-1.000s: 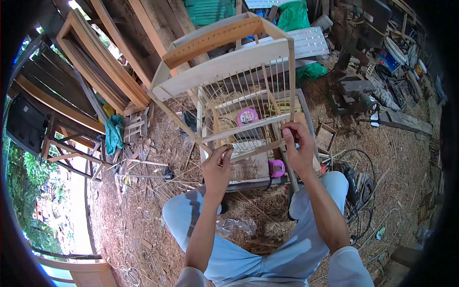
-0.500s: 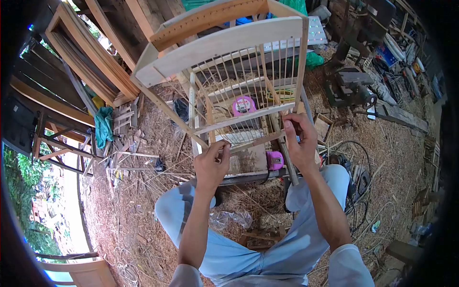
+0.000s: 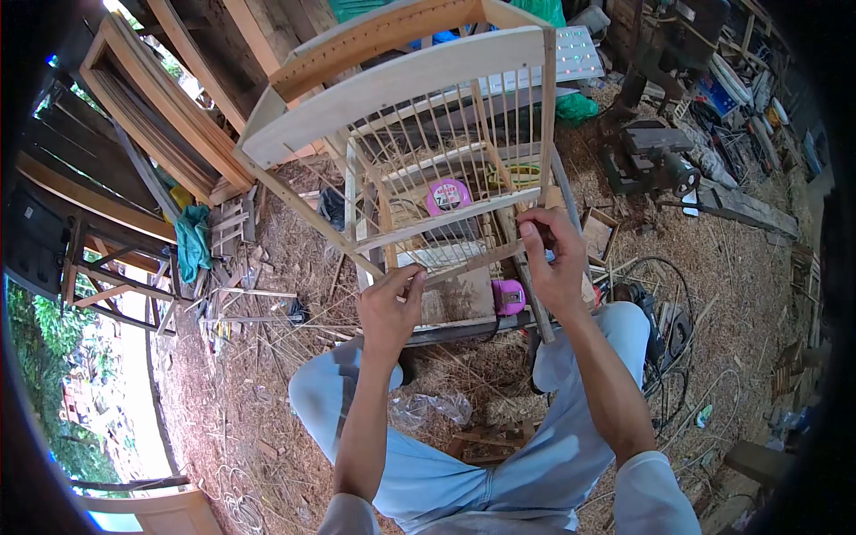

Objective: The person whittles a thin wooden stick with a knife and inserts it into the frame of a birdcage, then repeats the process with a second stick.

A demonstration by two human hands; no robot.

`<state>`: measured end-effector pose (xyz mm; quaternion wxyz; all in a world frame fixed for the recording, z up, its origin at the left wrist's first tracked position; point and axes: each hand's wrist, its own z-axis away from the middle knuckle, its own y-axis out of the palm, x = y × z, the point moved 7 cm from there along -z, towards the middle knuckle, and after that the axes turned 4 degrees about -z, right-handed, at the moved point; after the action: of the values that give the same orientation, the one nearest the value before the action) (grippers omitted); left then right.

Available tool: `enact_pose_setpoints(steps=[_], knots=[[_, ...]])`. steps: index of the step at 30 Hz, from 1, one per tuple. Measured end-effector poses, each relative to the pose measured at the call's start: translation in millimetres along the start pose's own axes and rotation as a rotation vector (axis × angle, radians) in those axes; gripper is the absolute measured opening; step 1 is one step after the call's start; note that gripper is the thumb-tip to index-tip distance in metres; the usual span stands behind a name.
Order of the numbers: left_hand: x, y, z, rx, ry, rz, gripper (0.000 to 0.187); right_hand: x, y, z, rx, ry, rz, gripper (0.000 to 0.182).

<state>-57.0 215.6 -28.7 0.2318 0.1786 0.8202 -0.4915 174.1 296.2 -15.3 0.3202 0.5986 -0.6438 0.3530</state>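
A wooden cage frame (image 3: 392, 80) with thin upright bars and a pale top board stands tilted in front of me. Its lower edge has a thin wooden strip (image 3: 477, 265) running between my hands. My left hand (image 3: 390, 308) pinches the left end of this strip, near the foot of the frame's left post. At the right end, my right hand (image 3: 555, 259) has thumb and fingers closed around the strip by the right post. Fingers partly hide both ends. Behind the bars lies a round pink-labelled item (image 3: 448, 196), and a pink tape measure (image 3: 509, 297) rests below the strip.
A wooden bench (image 3: 459, 303) is under the frame, between my knees. Wood shavings and sticks cover the ground (image 3: 267, 392). Wooden frames (image 3: 160, 116) lean at left, a metal vise-like machine (image 3: 655, 156) stands at right, and a black cable (image 3: 687, 294) loops near my right knee.
The cage frame has shifted slightly left and down in view, with both hands moving a little the same way. Both grips look unchanged.
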Motion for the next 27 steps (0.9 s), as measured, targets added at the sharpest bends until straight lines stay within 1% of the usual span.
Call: enact_pose_setpoints(steps=[1, 5, 7, 8, 12, 15, 17, 21, 22, 23, 24, 25, 27], knots=[[-4, -2, 0, -0.020, 0.050, -0.054, 0.012, 0, -1, 0, -0.001, -0.001, -0.001, 0.011], [-8, -2, 0, 0.007, 0.040, -0.093, 0.013, 0, 1, 0, -0.012, 0.000, -0.028, 0.010], [4, 3, 3, -0.024, -0.124, 0.160, 0.012, 0, 0, -1, -0.019, 0.004, -0.048, 0.010], [9, 6, 5, -0.004, -0.191, 0.206, 0.010, 0, 0, -1, -0.020, 0.002, -0.042, 0.010], [12, 10, 5, -0.035, -0.178, 0.243, 0.009, 3, -1, -2, -0.014, 0.008, -0.015, 0.010], [16, 12, 6, -0.030, -0.186, 0.188, 0.008, 2, -2, -1, -0.023, -0.004, -0.009, 0.010], [16, 13, 8, -0.045, -0.051, 0.088, 0.013, 2, -3, 0, -0.025, 0.000, 0.003, 0.010], [9, 7, 9, -0.053, -0.056, 0.000, 0.014, 1, -1, 0, -0.058, -0.016, -0.016, 0.011], [8, 6, 12, -0.058, -0.041, -0.004, 0.012, -2, 0, 0, -0.044, 0.017, -0.019, 0.012], [6, 5, 14, -0.067, -0.028, -0.005, 0.011, 0, 1, 0, -0.030, -0.003, -0.029, 0.012], [-7, -11, 14, -0.055, -0.087, -0.060, 0.013, 0, 1, 0, -0.037, 0.004, -0.044, 0.012], [-21, -27, 12, -0.079, -0.090, -0.063, 0.013, -2, 1, 0, -0.044, 0.015, -0.058, 0.013], [-40, -70, 6, -0.304, -0.122, 0.077, 0.016, -4, 3, 0, -0.020, 0.026, -0.058, 0.014]])
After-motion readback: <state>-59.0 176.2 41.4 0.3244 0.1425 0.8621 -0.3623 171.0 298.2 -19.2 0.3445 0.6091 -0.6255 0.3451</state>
